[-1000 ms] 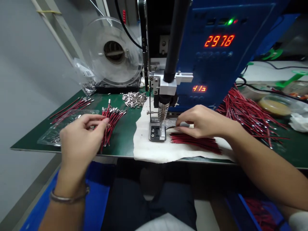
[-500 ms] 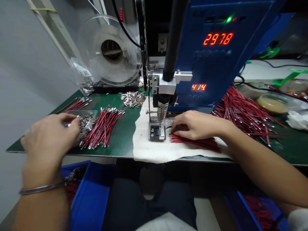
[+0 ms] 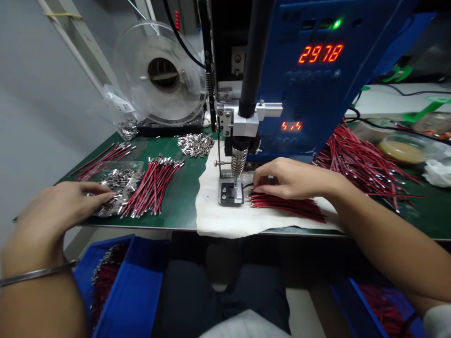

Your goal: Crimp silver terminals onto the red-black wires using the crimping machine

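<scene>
My left hand [image 3: 61,204] is over the near-left edge of a clear plastic bag [image 3: 132,180] of small silvery metal parts. Its thumb and index fingertips come together there; whatever lies between them is too small to make out. Just right of the bag lies a bundle of red wires [image 3: 151,188] with metal ends. My right hand [image 3: 294,178] has its fingers curled down on the left end of another row of red wires [image 3: 287,206]. These wires lie on a white sheet [image 3: 225,223], beside the small black fixture [image 3: 230,193] under the machine's spring-wrapped tip [image 3: 238,162].
A blue machine [image 3: 299,94] with lit red digits stands behind my right hand. Loose metal parts [image 3: 195,144] lie left of its tip. A large wire pile [image 3: 362,164] is at right. A clear reel [image 3: 162,75] stands at back left. Blue bins [image 3: 130,286] sit below the table edge.
My left hand has moved left and slightly lower over the bag, uncovering more of it. My right hand stays almost in place on the wires. The machine's lower digits have changed.
</scene>
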Demonstrator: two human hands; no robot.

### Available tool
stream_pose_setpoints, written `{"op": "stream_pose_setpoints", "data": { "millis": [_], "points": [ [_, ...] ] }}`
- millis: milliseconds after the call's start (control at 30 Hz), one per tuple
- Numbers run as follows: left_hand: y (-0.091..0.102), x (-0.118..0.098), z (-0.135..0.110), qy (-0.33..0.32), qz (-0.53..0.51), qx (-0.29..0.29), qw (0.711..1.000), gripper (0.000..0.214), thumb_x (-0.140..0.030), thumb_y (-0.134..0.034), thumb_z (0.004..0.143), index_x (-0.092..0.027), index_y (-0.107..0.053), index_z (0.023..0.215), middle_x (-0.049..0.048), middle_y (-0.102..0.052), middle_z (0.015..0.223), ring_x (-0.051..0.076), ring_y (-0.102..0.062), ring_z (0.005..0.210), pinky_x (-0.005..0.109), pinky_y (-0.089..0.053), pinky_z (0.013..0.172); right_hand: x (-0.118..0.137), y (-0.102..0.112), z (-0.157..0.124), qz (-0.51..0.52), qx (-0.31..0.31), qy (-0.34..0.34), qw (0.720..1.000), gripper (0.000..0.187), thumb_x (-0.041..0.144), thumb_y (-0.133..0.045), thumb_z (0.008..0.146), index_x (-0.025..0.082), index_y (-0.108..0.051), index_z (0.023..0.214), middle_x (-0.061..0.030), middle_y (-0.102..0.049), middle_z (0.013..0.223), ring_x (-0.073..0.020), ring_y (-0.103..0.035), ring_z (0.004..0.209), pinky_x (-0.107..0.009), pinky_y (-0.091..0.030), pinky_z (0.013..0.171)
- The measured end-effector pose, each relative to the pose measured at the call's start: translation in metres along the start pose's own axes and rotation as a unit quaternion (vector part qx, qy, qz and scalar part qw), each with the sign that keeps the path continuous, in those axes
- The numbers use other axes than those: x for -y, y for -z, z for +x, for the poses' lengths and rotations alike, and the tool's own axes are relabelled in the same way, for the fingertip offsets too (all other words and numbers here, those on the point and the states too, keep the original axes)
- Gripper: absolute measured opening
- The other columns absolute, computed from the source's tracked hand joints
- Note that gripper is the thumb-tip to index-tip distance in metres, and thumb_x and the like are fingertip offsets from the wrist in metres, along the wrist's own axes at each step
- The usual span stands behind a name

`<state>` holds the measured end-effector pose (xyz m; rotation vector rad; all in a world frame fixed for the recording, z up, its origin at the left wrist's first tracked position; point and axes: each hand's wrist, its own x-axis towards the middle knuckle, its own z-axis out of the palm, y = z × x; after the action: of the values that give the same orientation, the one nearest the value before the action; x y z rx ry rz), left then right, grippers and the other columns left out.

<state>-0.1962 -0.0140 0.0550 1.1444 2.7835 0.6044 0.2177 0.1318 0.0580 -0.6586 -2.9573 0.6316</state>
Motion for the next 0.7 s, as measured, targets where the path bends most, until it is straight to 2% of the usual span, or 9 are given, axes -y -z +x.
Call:
{"op": "stream_pose_setpoints", "data": {
  "millis": [67,167,300,433,567,700],
  "points": [
    [-0.002,0.002,0.004,0.005,0.079,0.036,0.996,0.032,-0.054,-0.081,0.052,-0.027,-0.074,0.069,-0.0011,-0.056,0.05,0.016,-0.041,0.051,0.027,-0.029,0.063,0.0,0.0,0.0,0.01,-0.009,-0.001,1.0,0.021,0.036,-0.05,0.091,0.02,-0.063,0.092,-0.0013,-0.067,0.084,-0.0133,-0.058,0.07,-0.025,-0.041,0.064],
    [-0.005,0.006,0.011,-0.013,0.093,0.031,0.995,0.037,-0.06,-0.076,0.056,-0.026,-0.074,0.07,-0.0005,-0.057,0.051,0.016,-0.042,0.051,0.027,-0.029,0.062,0.001,-0.002,0.001,0.034,-0.039,0.017,0.999,0.021,0.034,-0.047,0.093,0.018,-0.059,0.095,-0.0024,-0.065,0.089,-0.0129,-0.058,0.074,-0.024,-0.042,0.067],
    [-0.007,0.006,0.017,-0.051,0.1,0.041,0.993,0.029,-0.051,-0.08,0.057,-0.027,-0.074,0.072,-0.0016,-0.059,0.056,0.015,-0.045,0.055,0.025,-0.029,0.063,0.002,-0.003,0.002,0.048,-0.044,0.03,0.997,0.018,0.031,-0.046,0.094,0.017,-0.058,0.095,-0.0028,-0.064,0.089,-0.0127,-0.057,0.075,-0.025,-0.042,0.068],
    [-0.008,0.004,0.019,-0.042,0.127,0.048,0.99,0.031,-0.052,-0.079,0.054,-0.027,-0.074,0.072,-0.0013,-0.055,0.055,0.017,-0.044,0.055,0.025,-0.028,0.059,0.002,-0.003,0.002,0.053,-0.028,0.025,0.998,0.018,0.031,-0.048,0.092,0.017,-0.06,0.093,-0.0028,-0.065,0.088,-0.0135,-0.058,0.076,-0.026,-0.044,0.068],
    [-0.009,0.0,0.017,-0.039,0.118,0.024,0.992,0.034,-0.054,-0.077,0.052,-0.025,-0.073,0.07,-0.0008,-0.05,0.052,0.019,-0.042,0.054,0.025,-0.027,0.055,0.002,-0.002,0.001,0.056,-0.037,0.03,0.997,0.02,0.033,-0.053,0.09,0.017,-0.063,0.096,-0.0035,-0.066,0.094,-0.014,-0.061,0.083,-0.026,-0.046,0.074],
    [-0.007,-0.006,0.009,-0.014,0.09,-0.022,0.996,0.026,-0.047,-0.075,0.056,-0.025,-0.073,0.071,-0.0011,-0.047,0.049,0.019,-0.039,0.051,0.025,-0.026,0.054,0.002,-0.001,0.001,0.052,-0.048,0.043,0.997,0.02,0.031,-0.053,0.09,0.015,-0.065,0.095,-0.0039,-0.067,0.091,-0.0132,-0.062,0.082,-0.025,-0.047,0.074]
  ]
}}
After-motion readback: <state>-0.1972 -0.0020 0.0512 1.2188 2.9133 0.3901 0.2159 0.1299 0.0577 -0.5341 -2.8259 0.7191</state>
